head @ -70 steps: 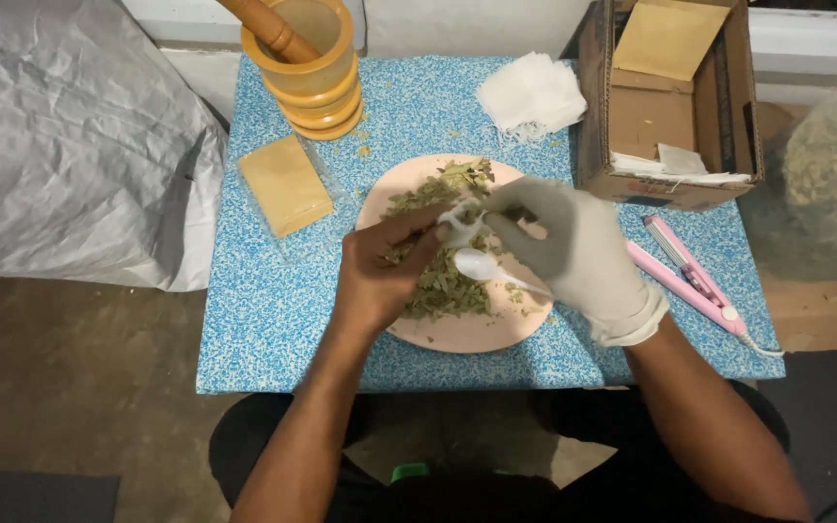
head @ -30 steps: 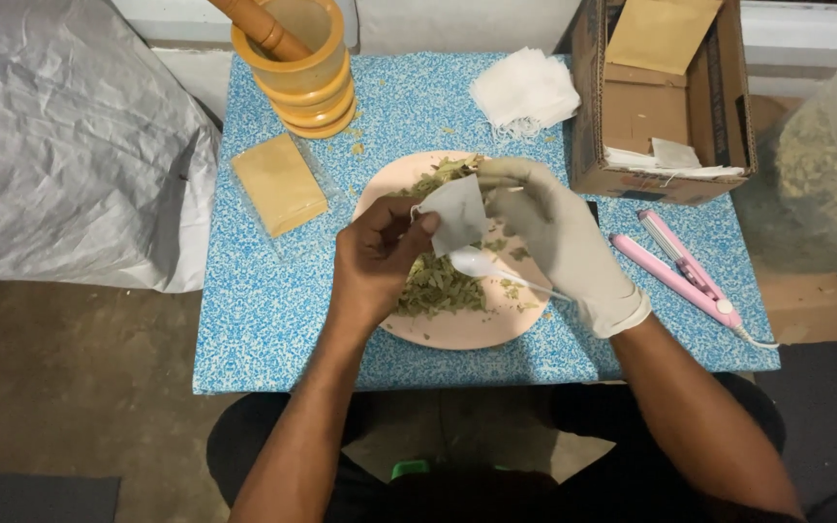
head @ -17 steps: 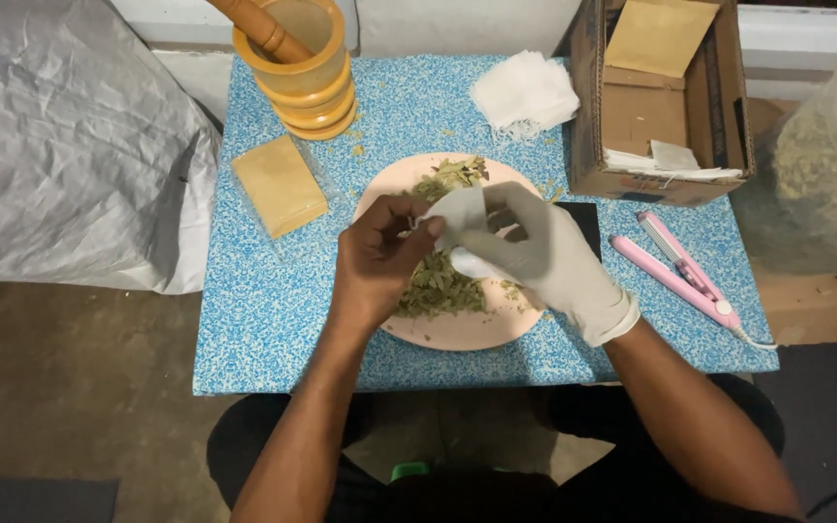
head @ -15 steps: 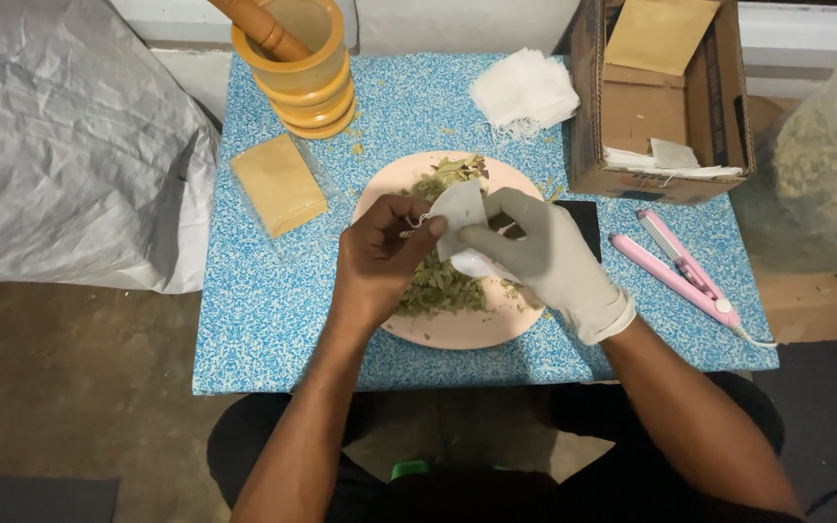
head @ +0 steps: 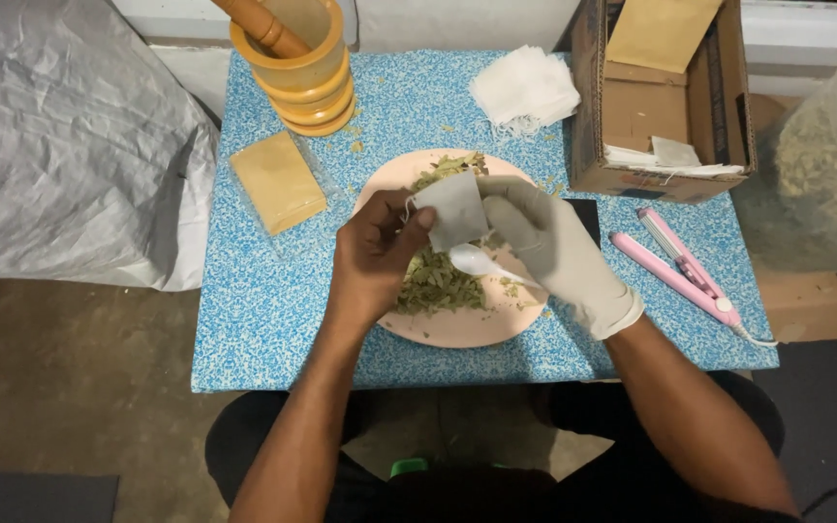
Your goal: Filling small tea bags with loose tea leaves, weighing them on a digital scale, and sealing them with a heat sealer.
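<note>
My bare left hand (head: 372, 257) pinches the left edge of a small white filter bag (head: 450, 208) held upright over a pink plate (head: 457, 327) of dried green leaves (head: 435, 281). My right hand (head: 556, 250), in a white glove, grips the bag's right side and also holds a white plastic spoon (head: 477, 260) whose bowl points left under the bag. Both hands hover just above the leaf pile.
A blue speckled table (head: 263, 310) carries stacked yellow mortars with a pestle (head: 304, 60), a flat yellow packet (head: 278, 181), a pile of white bags (head: 525, 89), an open cardboard box (head: 666, 97) and a pink heat sealer (head: 685, 266). A grey sack (head: 60, 145) lies left.
The spoon left the leaf pile and the bag was lifted upright; both hands now hold the bag, with the right hand closed in on its right edge.
</note>
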